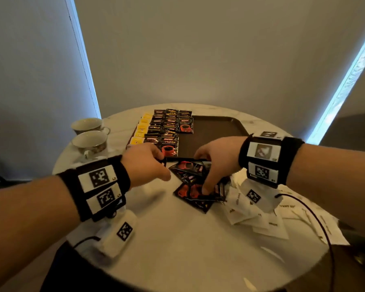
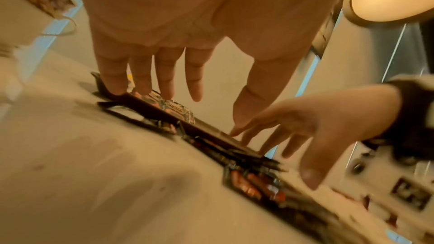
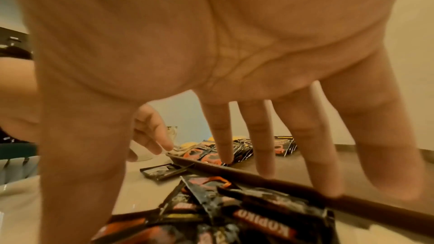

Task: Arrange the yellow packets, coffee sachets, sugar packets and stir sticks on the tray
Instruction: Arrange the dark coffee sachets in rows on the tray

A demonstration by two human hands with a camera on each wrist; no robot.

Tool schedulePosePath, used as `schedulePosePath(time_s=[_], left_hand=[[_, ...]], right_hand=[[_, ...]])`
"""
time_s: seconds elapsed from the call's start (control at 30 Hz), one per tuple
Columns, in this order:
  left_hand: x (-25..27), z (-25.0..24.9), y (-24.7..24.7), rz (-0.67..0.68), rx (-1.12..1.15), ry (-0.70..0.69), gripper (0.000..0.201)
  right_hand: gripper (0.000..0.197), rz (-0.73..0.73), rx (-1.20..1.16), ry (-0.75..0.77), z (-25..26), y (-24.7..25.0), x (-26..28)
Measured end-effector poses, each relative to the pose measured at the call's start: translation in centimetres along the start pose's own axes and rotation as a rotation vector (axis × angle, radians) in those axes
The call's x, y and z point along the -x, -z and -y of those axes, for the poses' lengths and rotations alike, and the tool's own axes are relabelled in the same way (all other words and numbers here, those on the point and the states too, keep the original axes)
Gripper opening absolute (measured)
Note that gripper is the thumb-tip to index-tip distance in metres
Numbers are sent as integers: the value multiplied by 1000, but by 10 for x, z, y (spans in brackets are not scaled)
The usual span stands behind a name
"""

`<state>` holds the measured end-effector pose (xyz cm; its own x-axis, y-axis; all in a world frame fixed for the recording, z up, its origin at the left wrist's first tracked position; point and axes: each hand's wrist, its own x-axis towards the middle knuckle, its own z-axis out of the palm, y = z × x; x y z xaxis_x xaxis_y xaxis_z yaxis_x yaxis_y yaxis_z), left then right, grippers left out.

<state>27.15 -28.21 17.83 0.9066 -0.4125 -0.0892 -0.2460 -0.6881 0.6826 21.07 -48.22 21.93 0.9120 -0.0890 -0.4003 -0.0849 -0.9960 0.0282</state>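
Note:
A brown tray (image 1: pixel 215 135) stands at the back of the round table. Its left part holds a column of yellow packets (image 1: pixel 142 128) and rows of black coffee sachets (image 1: pixel 169 123). In front of it lies a loose pile of black and red coffee sachets (image 1: pixel 190 171) (image 3: pixel 223 211). My right hand (image 1: pixel 201 171) (image 3: pixel 152 192) hovers over the pile with straight fingers, its thumb down on a sachet. My left hand (image 1: pixel 156 157) (image 2: pixel 216 112) is spread open over the tray's near left corner, above a single sachet (image 3: pixel 164 171) on the table. White sugar packets (image 1: pixel 251 211) lie at the right.
Two cups (image 1: pixel 90 140) on saucers stand at the table's left edge, close to the tray. A black cable (image 1: pixel 316 218) runs over the sugar packets on the right. The tray's right half is bare brown surface. A wall stands right behind the table.

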Motion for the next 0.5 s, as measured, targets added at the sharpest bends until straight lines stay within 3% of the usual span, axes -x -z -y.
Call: schedulePosePath(time_s=[0.13,0.3,0.5], left_hand=[[12,-5,-7,127,-197,20,70],[19,-6,-13,168,-275,14,94],[19,4,-1,167,-388,38,109]], right_hand=[[96,101,156,-6,5,-9,12],[72,9,250,90,23,-13,3],[85,-83,56,197,39,-6,-9]])
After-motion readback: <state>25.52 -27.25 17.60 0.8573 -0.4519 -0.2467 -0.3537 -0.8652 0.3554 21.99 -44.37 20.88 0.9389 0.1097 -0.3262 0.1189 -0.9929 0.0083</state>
